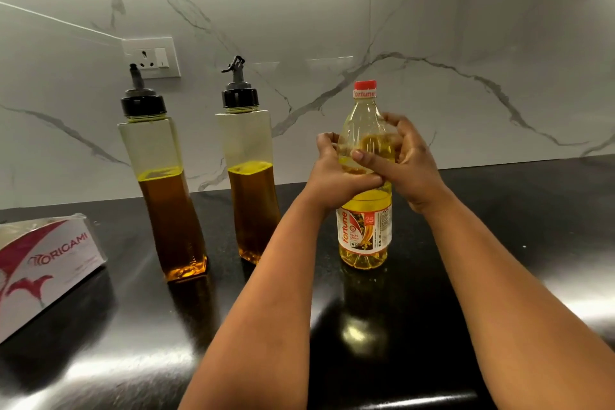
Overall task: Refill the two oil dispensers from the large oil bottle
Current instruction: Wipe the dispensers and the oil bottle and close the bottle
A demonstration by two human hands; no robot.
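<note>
The large oil bottle [365, 230], clear plastic with yellow oil, a red cap and a red-and-white label, stands upright on the black counter right of centre. My left hand [332, 173] grips its upper body from the left. My right hand [407, 160] wraps round it from the right, thumb across the front. Two tall square oil dispensers with black pourer caps stand to the left: the left dispenser [163, 183] and the right dispenser [251, 176]. Each is roughly half full of darker amber oil. Both caps are on.
A white and pink tissue box [43, 266] lies at the counter's left edge. The glossy black countertop [499, 243] runs back to a white marble wall. A wall socket [151, 56] sits behind the left dispenser.
</note>
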